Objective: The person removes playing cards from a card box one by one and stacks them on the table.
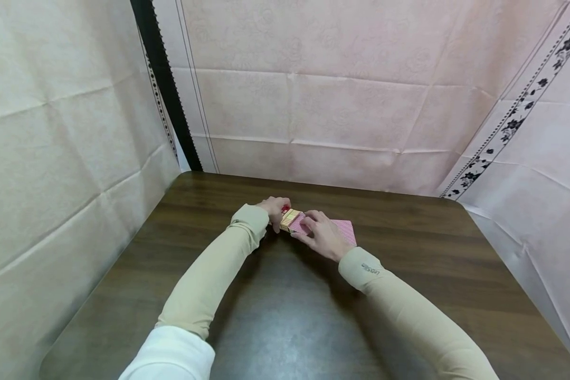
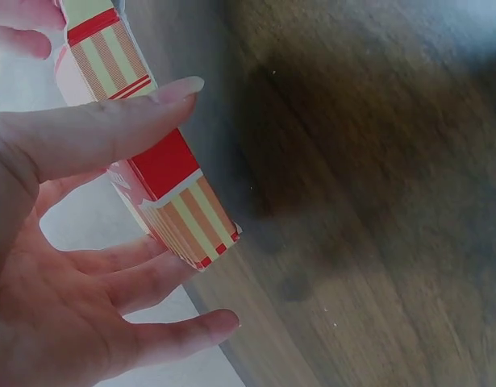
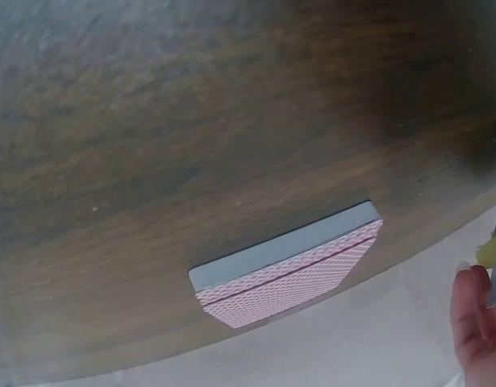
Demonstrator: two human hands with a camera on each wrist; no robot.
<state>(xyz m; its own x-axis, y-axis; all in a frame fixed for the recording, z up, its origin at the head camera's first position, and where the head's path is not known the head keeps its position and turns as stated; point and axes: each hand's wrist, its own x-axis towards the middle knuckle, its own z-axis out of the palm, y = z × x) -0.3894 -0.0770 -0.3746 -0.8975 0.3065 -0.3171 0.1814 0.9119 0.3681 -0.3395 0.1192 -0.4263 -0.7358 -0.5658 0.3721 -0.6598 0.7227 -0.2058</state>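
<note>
A red and yellow striped card box [image 2: 171, 165] is held between the thumb and fingers of my left hand [image 2: 46, 242], tilted in the left wrist view. In the head view my left hand [image 1: 274, 210] is at the box's left end. My right hand [image 1: 325, 235] curls its fingers and thumb at the other end, around a pink-patterned part. Fingertips [image 3: 468, 294] and a yellow flap show at the right edge of the right wrist view. A deck of playing cards [image 3: 296, 278] with pink-patterned backs lies on the table just beyond my right hand, which partly hides it in the head view.
The dark wood-grain table [image 1: 285, 306] has rounded back corners. Pale creased cloth [image 1: 313, 111] hangs behind it and along both sides. A black strip [image 1: 168, 84] runs down the cloth at the back left.
</note>
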